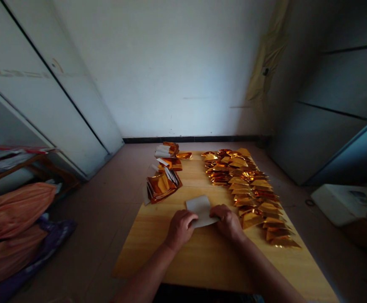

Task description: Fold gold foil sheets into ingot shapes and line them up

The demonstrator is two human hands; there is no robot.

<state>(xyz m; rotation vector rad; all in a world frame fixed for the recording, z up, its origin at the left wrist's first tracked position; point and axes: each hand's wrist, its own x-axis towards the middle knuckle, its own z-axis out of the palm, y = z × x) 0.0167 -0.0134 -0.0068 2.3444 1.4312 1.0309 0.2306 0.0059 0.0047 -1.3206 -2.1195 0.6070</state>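
Observation:
A sheet of paper [201,209], pale grey side up, is held just over the middle of the wooden table [177,261]. My left hand [181,228] pinches its near left corner, thumb on top. On the opposite side, my right hand [228,222] is closed on the right edge, where the paper curls slightly. Gold foil sheets [163,186] with pale backs sit in a curved stack at the table's left, beyond my left hand. To the right of my right hand lie rows of folded gold foil pieces [251,189], overlapping each other.
Smaller foil bundles [167,149] lie at the table's far left corner. A white wall [177,75] rises behind. Cabinets [60,84] stand on the left, with orange cloth [15,214] below. A white box [344,206] is on the floor at right.

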